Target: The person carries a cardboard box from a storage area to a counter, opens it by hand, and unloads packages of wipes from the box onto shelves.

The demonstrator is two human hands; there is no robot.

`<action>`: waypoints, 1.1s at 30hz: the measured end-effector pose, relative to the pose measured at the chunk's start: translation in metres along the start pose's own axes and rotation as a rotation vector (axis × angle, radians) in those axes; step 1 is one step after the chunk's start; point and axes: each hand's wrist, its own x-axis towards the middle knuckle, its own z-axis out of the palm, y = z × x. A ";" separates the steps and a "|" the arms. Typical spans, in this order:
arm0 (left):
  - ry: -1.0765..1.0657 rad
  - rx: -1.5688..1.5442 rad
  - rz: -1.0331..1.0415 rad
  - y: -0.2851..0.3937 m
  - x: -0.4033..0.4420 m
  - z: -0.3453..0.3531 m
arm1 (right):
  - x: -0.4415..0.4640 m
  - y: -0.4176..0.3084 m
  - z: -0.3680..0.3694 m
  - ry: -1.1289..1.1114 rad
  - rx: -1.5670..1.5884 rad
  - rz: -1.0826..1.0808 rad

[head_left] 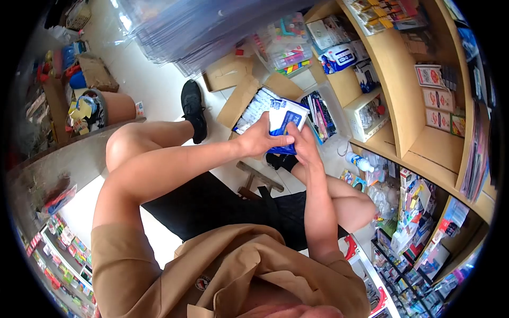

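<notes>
A blue-and-white plastic packet (287,115) is held between both hands above an open cardboard box. My left hand (260,139) grips its left side, thumb lying across the lower front. On the lower right, my right hand (304,145) closes round the packet with its thumb on the front. Its small print is unreadable, and the fingers behind it are hidden. The cardboard box (229,109) stands on the floor with its flaps out, holding many white-and-blue slim packs. Just right of it, a clear bin (319,117) holds dark and pink slim packs.
A wooden shelf unit (395,79) with boxed goods rises on the right. A small wooden stool (260,177) stands between my legs. A white bottle (359,161) lies near my right knee. At left is a filled brown bin (117,108); stacked clear plastic (180,32) fills the top.
</notes>
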 end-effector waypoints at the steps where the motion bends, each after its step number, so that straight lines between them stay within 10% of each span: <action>1: -0.029 -0.021 -0.025 -0.005 0.003 0.001 | -0.001 0.000 0.001 0.030 -0.112 -0.089; 4: -0.085 -0.066 -0.079 0.000 0.002 -0.003 | -0.005 -0.008 0.002 0.097 -0.504 -0.302; 10: -0.130 0.142 -0.143 0.028 -0.004 -0.005 | -0.004 -0.007 0.012 0.513 -0.071 -0.131; 23: 0.072 0.120 -0.384 0.026 0.003 0.016 | 0.003 -0.009 0.019 0.559 -0.245 0.050; 28: 0.398 -0.023 -0.324 0.030 0.020 0.027 | -0.018 -0.003 0.006 0.251 0.158 -0.154; 33: 0.492 -0.059 -0.119 0.024 0.031 0.045 | -0.018 0.014 0.025 0.468 0.108 -0.235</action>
